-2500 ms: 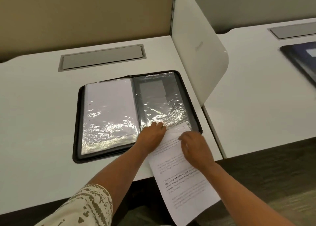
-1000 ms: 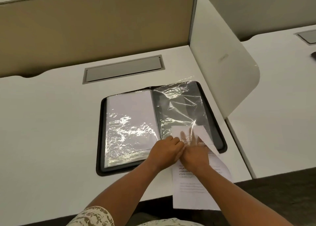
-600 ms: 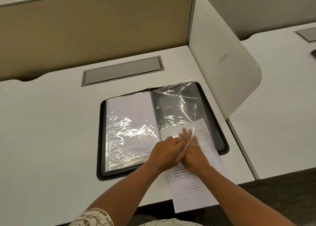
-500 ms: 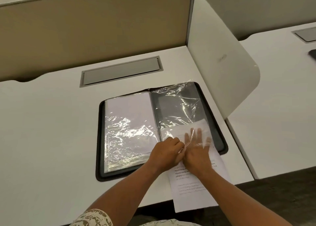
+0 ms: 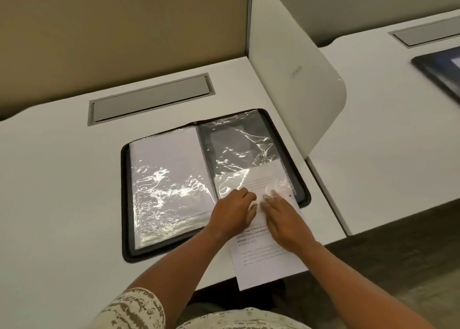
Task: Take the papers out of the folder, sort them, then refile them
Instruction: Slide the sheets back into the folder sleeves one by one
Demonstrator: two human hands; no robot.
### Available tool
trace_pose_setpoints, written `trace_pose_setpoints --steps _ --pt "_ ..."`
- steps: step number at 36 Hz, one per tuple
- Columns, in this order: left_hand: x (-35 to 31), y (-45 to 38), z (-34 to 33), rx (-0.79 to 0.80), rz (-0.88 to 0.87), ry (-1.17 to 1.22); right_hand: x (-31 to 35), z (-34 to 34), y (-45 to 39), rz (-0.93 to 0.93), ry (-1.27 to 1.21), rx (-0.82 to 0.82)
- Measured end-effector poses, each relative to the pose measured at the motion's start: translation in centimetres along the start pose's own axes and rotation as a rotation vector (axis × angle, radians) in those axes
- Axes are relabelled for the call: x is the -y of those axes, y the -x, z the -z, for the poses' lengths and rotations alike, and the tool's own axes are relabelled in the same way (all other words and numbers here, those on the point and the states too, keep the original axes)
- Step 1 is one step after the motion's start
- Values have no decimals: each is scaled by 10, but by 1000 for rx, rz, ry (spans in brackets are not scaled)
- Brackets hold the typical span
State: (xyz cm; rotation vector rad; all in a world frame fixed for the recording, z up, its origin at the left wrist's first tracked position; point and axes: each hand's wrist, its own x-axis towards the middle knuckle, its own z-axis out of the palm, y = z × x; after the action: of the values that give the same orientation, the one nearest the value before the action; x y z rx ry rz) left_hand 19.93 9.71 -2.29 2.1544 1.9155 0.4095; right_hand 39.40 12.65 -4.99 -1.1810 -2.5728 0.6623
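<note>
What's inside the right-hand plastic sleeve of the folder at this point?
The right sleeve holds only the top part of the printed sheet, near its lower end; the black folder backing shows through above. Both hands cover the sleeve's opening.

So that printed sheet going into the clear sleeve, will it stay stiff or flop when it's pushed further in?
Probably floppy: the printed sheet is a single thin page, its near end hanging unsupported past the desk edge. It may buckle or catch, since the clear sleeve looks crinkled. The right hand lying flat on it should help.
</note>
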Motion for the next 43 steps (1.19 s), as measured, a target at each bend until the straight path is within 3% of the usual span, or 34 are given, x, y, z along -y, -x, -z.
trace_pose_setpoints --steps 2,5,13,17,21,25,28,32,43 --pt "-4 0 -3 29 31 26 -1 6 13 -11 -20 -90" --pt "-7 1 -9 89 30 4 -3 16 32 -172 -119 -229" --pt "-13 -2 -17 177 79 -48 -13 31 86 -898 -667 -536" --pt "-14 -4 -18 170 101 -39 -18 21 117 -1095 -844 -503" --pt "-15 -4 -20 141 94 -36 -18 6 140 -1225 -1042 -270" --pt "-12 -6 -21 125 77 -46 -6 -3 153 -1224 -1211 -50" --pt "-12 -8 -21 125 78 -30 6 -4 155 -1182 -1395 24" --pt "-14 -7 -18 108 73 -10 20 -9 144 -1192 -1592 -8" --pt "-3 -2 -20 -15 35 -64 42 -1 118 -1189 -1543 -146"
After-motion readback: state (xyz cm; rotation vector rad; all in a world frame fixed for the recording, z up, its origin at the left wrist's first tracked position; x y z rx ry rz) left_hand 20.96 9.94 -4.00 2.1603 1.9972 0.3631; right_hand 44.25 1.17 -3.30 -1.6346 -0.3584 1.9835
